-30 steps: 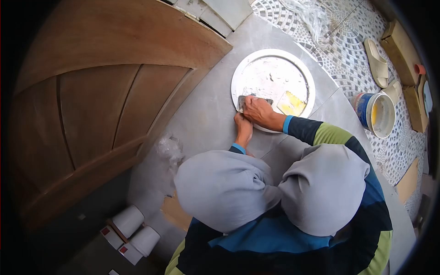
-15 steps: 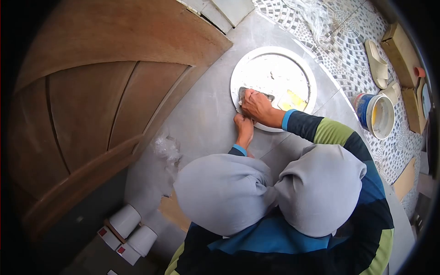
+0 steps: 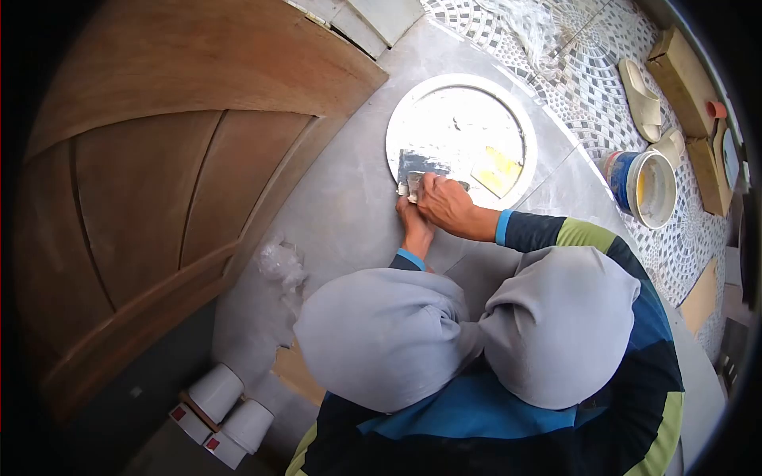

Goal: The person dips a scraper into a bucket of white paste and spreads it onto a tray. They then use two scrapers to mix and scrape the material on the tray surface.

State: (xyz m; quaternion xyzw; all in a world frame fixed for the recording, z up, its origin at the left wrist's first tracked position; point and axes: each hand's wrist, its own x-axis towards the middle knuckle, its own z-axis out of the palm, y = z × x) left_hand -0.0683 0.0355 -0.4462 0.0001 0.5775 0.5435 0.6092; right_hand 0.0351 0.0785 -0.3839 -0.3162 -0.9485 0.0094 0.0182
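Grey floor (image 3: 349,206) tiles fill the middle of the view, and a patterned mosaic floor (image 3: 587,87) borders them at the upper right. We look straight down over our knees, which are covered in grey cloth.

A round white tray (image 3: 397,119) lies flat on the grey tiles, ahead of the knees. Its bed is smeared with pale paste. A yellow scraper (image 3: 497,170) lies inside the tray, on its right side.

Our right hand (image 3: 446,205) is closed around a putty knife (image 3: 418,165). The knife's flat blade rests on the lower left part of the tray bed, just inside the rim. Our left hand (image 3: 416,224) sits directly below the right hand and touches it, at the near edge of the tray. We cannot tell whether the left fingers are spread or pressed together, because the right hand covers them.

A wooden door (image 3: 159,159) stands at the left, its edge near the tray. A crumpled plastic wrap (image 3: 282,262) lies on the tiles beside the door. Two white cups (image 3: 230,404) lie at the lower left.

A bucket (image 3: 641,186) with a blue wall stands on the mosaic, well apart from the tray. A sandal (image 3: 639,91) and wooden blocks (image 3: 683,75) lie beyond the bucket.
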